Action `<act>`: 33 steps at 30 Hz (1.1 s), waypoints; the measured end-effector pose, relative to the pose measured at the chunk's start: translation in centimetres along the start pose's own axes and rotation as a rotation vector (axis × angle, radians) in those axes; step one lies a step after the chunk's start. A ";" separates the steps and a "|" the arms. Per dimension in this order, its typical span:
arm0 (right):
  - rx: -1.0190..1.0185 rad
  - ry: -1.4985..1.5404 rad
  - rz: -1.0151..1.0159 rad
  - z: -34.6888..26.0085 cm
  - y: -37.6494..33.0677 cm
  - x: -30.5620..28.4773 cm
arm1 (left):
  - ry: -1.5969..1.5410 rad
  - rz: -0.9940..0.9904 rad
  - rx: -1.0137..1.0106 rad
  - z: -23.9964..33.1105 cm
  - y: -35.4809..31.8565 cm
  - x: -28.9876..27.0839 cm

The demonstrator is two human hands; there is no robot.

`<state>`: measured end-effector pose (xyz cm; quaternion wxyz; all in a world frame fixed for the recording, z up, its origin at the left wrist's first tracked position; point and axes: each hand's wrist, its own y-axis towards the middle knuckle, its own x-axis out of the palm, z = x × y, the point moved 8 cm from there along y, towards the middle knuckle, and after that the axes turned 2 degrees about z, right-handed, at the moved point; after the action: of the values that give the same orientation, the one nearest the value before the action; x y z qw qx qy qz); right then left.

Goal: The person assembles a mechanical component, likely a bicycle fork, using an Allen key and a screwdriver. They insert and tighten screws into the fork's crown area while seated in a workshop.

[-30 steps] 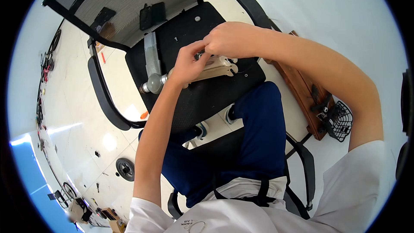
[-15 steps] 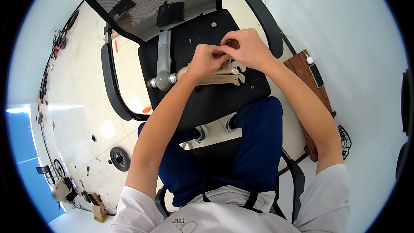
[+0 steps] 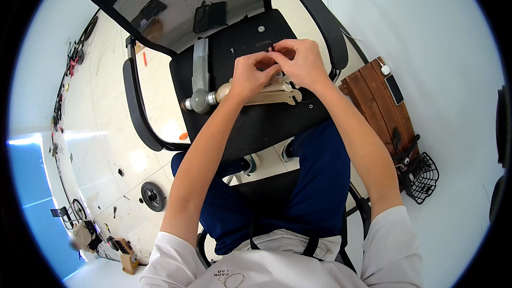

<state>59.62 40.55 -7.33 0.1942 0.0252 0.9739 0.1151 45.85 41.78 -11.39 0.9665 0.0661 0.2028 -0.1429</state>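
My left hand (image 3: 249, 78) and my right hand (image 3: 303, 64) meet above a black chair seat (image 3: 250, 130), fingertips pinched together. A small dark bit shows at the right fingertips; what they hold is too small to make out. Below the hands lies a beige wheel fork (image 3: 269, 97) with slotted ends pointing right, partly hidden by the left hand. It joins a grey metal tube (image 3: 200, 64) through a round grey joint (image 3: 201, 101) on the left. A small bolt (image 3: 232, 50), a round washer-like piece (image 3: 261, 29) and a small nut (image 3: 311, 106) rest on the seat.
The chair's armrests (image 3: 137, 106) flank the seat, and its mesh back (image 3: 181, 5) rises at the far side. To the right stands a wooden bench (image 3: 373, 93) with a phone (image 3: 394, 89), beside a black wire basket (image 3: 423, 178). A small wheel (image 3: 153, 196) lies on the floor at left.
My right hand has moved slightly left and its fingers have shifted, while both hands stay together. The view has shifted a little, showing more of the bench and basket.
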 end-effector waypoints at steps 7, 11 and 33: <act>0.023 0.068 -0.110 1.2 0.7 -1.1 | -0.051 -0.168 0.006 -0.9 0.4 1.9; 0.070 0.169 -0.055 1.9 1.4 0.2 | -0.083 -0.059 -0.066 -1.4 0.7 1.0; 0.127 0.201 -0.096 1.7 2.3 4.7 | -0.030 -0.070 -0.102 -4.4 -0.5 -1.0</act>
<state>55.97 43.64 -10.09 0.0987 -0.0211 0.9938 0.0457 43.20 42.42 -15.07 0.9659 0.0075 0.1976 -0.1669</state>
